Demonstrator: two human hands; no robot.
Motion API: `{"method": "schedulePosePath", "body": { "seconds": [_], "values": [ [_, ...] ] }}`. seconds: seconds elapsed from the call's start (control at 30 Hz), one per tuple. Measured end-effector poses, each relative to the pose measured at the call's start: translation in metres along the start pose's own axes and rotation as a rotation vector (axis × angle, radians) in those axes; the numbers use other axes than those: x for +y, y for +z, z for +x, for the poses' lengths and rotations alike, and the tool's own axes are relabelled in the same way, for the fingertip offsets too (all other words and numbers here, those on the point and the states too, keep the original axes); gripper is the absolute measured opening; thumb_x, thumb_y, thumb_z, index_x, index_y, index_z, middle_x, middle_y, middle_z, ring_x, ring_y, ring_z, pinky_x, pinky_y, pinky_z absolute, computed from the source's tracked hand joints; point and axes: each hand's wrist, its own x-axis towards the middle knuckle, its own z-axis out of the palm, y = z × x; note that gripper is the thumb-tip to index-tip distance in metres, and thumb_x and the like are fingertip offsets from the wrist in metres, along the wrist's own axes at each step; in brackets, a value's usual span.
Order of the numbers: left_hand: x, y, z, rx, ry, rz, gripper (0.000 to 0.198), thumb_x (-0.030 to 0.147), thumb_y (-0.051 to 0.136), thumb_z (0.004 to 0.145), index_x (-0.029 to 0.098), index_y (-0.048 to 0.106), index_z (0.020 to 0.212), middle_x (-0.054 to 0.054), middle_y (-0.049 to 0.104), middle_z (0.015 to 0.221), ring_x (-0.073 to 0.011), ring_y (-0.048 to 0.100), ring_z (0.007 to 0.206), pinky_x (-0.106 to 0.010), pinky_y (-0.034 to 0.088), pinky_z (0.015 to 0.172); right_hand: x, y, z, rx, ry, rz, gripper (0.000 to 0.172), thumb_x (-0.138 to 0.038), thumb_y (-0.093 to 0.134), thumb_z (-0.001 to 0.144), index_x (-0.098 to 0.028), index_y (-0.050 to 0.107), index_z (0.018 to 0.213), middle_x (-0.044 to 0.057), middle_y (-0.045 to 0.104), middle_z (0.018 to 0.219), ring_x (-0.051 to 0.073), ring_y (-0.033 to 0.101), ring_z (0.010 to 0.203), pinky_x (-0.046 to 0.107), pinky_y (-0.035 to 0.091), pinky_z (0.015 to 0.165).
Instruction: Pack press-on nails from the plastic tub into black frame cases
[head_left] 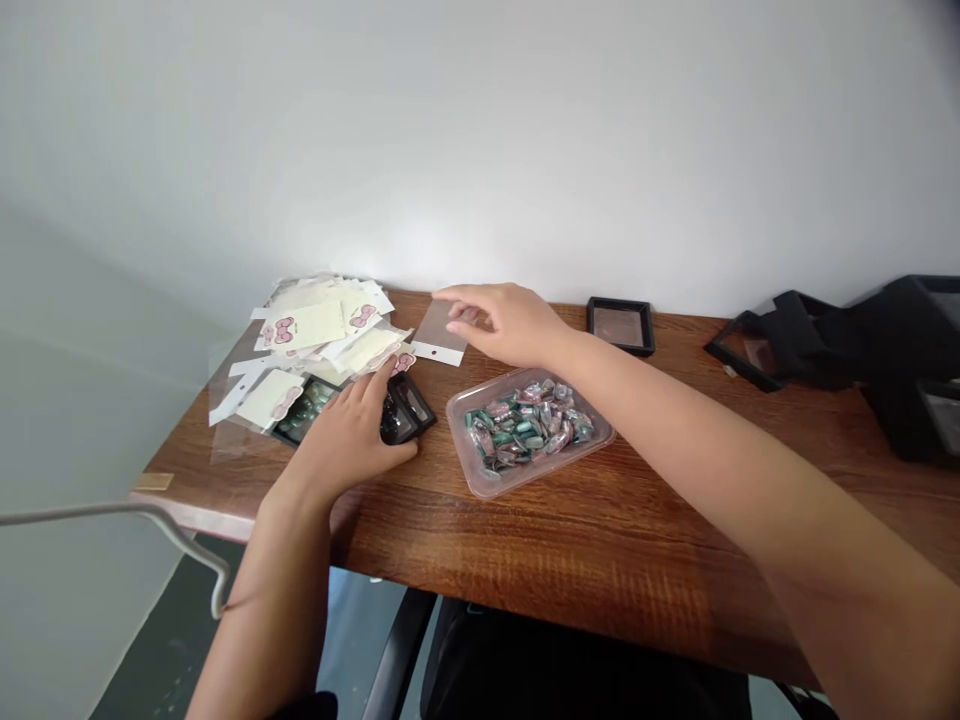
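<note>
Left hand [352,428] lay over black rectangular plastic case [417,402] on brown wood-grain bench [540,545], fingers spread; case looked light, stiff, best held by rim. Right hand [504,322], fingers parted from thumb, hung by clear white-headed plastic bag [435,332]: likely limp, slick.

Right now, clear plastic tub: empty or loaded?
Loaded: clear plastic tub has glossy green and pink pieces heaped inside, covering most of its floor.
</note>
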Motion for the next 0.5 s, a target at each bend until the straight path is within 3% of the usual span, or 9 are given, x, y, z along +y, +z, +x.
{"method": "schedulePosePath", "body": {
  "seconds": [0.2, 0.33, 0.43, 0.5],
  "values": [
    [0.004, -0.007, 0.002, 0.010, 0.037, -0.048, 0.094, 0.068, 0.053, 0.085, 0.020, 0.020, 0.159, -0.015, 0.036, 0.158, -0.0378, 0.037, 0.144, -0.054, 0.031, 0.118, 0.015, -0.031, -0.091, 0.125, -0.066, -0.093, 0.036, -0.033, 0.054, 0.098, -0.022, 0.063, 0.132, 0.004, 0.075, 0.111, 0.018, 0.069, 0.096, 0.037, 0.057, 0.081],
    [0.021, -0.018, -0.010, 0.080, 0.033, -0.073, 0.078, 0.066, 0.045, 0.093, 0.023, 0.028, 0.157, -0.011, 0.031, 0.162, -0.0345, 0.027, 0.151, -0.054, 0.026, 0.122, 0.020, -0.023, -0.150, 0.081, -0.147, -0.196, 0.030, -0.034, 0.057, 0.098, -0.020, 0.070, 0.121, 0.006, 0.076, 0.111, 0.021, 0.068, 0.102, 0.042, 0.058, 0.088],
    [0.040, -0.019, -0.020, 0.159, 0.117, -0.154, 0.066, 0.055, 0.044, 0.098, 0.026, 0.031, 0.156, -0.008, 0.033, 0.162, -0.0313, 0.029, 0.151, -0.053, 0.027, 0.123, 0.020, -0.010, -0.172, 0.058, -0.237, -0.251, 0.030, -0.041, 0.062, 0.095, -0.019, 0.074, 0.111, 0.008, 0.075, 0.113, 0.027, 0.062, 0.119, 0.047, 0.055, 0.096],
    [0.055, -0.014, -0.025, 0.185, 0.206, -0.204, 0.062, 0.049, 0.046, 0.099, 0.027, 0.031, 0.155, -0.007, 0.037, 0.161, -0.0295, 0.032, 0.150, -0.053, 0.029, 0.123, 0.018, -0.004, -0.179, 0.067, -0.295, -0.292, 0.033, -0.044, 0.062, 0.094, -0.017, 0.074, 0.109, 0.010, 0.074, 0.113, 0.027, 0.063, 0.115, 0.045, 0.055, 0.093]
  ]
}}
